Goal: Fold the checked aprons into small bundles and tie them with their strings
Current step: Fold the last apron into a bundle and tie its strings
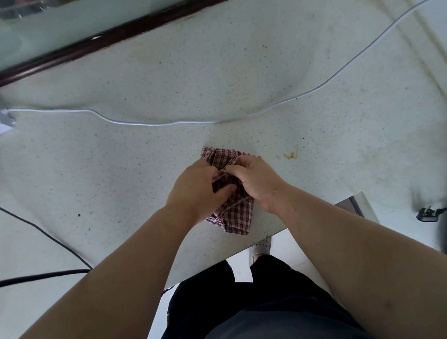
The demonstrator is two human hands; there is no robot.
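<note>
The apron [235, 218] was already down to a small bundle. Folding looked done and tying seemed under way, with no finished knot showing. The left hand [196, 192] curled over the bundle's middle, fingers dug into the cloth. The right hand [259, 182], touching it, pinched what looked like the string [227, 168]. The bundle lay on the counter [236, 86] right under both grips, its ends poking out past them. No other aprons showed.

No legible text, labels, numbers — apparently none
</note>
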